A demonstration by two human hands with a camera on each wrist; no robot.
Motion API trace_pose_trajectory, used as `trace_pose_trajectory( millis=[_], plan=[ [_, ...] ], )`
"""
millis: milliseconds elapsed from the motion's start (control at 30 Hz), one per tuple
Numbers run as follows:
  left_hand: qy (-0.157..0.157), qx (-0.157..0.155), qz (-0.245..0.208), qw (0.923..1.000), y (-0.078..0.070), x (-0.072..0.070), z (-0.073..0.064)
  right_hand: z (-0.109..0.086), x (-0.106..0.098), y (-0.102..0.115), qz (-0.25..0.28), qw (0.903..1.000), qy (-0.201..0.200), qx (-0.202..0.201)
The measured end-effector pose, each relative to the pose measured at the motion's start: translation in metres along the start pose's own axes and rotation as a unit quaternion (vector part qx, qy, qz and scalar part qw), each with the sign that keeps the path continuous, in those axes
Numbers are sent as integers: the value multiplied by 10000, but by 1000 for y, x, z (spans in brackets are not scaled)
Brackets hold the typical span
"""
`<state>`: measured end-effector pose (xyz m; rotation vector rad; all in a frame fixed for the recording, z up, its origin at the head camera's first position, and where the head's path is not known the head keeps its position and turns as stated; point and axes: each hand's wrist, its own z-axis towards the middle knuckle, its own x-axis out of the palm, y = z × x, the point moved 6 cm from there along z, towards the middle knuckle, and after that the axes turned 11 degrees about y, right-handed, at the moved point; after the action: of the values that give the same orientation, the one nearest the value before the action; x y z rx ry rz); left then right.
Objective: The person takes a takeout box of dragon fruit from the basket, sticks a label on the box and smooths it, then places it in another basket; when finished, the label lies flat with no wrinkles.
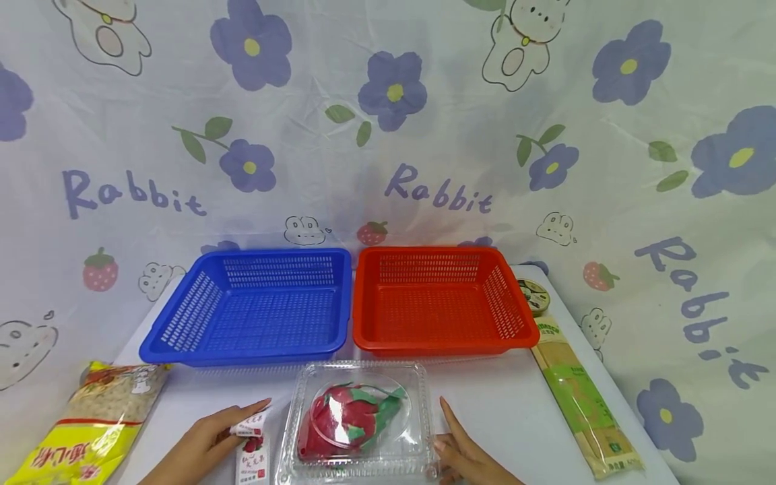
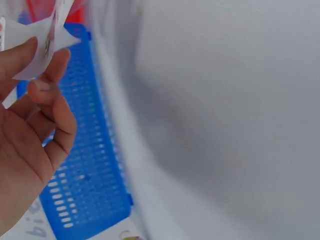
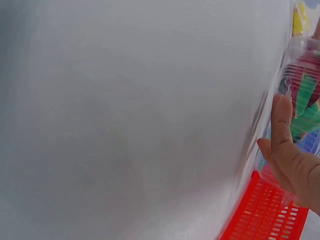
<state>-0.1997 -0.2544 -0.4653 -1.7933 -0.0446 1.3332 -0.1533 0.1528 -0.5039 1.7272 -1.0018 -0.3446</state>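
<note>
In the head view, my left hand (image 1: 209, 436) pinches a strip of white printed labels (image 1: 252, 465) between thumb and fingers. The strip bears red lettering and a small dragon fruit picture, and its upper part bends over. Just right of it stands a lidded clear plastic box (image 1: 397, 384) with a red and green dragon fruit (image 1: 336, 421) inside. My right hand (image 1: 467, 453) is at the box's right side, its fingers touching the wall there. The left wrist view shows the curled label (image 2: 40, 62) between the fingertips. Extended fingers of the right hand (image 3: 295, 155) lie along the box in the right wrist view.
Behind the box stand a blue basket (image 1: 242, 353) and a red basket (image 1: 445, 349) side by side. A yellow food bag (image 1: 85, 438) lies at the left. Along the right edge are a green and tan packet (image 1: 582, 401) and a round tin (image 1: 535, 296).
</note>
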Motion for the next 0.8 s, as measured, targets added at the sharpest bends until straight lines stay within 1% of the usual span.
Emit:
trace_pose_trajectory(
  millis=[33,100,167,233,300,333,400,467,533,567,633,667,733,800],
  plan=[
    [-165,121,-81,9998,-4,-3,-2,0,-1,0,-36,10000,-21,2],
    [-406,163,-201,9988,-12,-9,-4,0,-2,1,-114,9999,-53,5],
    [-595,-14,-244,9979,-19,-13,-5,0,-2,1,-166,9998,-56,14],
    [-760,-273,-140,9966,-26,-16,-5,0,-2,2,-188,9998,-34,10],
    [-848,-467,-80,9953,-34,-19,-4,0,-2,3,-204,9998,-36,17],
    [-917,-465,-31,9947,-38,-20,-4,0,-2,3,-214,9998,-48,19],
    [-1058,-396,90,9936,-47,-23,-2,-1,-2,5,-239,9997,-79,38],
    [-1208,-205,225,9922,-56,-26,0,-3,-4,9,-290,9995,-130,87],
    [-1350,82,351,9902,-67,-29,1,-6,-6,16,-464,9988,-159,3],
    [-1375,170,394,9896,-71,-30,2,-8,-8,21,-608,9980,-164,-95],
    [-1436,327,481,9879,-81,-34,3,-12,-10,33,-987,9942,-290,-321],
    [-1475,390,541,9868,-87,-36,4,-15,-12,40,-1218,9907,-408,-459],
    [-1553,494,628,9846,-98,-41,6,-21,-13,56,-1702,9801,-709,-733],
    [-1620,557,695,9828,-110,-46,8,-27,-12,72,-2157,9654,-1040,-1037]
  ],
)
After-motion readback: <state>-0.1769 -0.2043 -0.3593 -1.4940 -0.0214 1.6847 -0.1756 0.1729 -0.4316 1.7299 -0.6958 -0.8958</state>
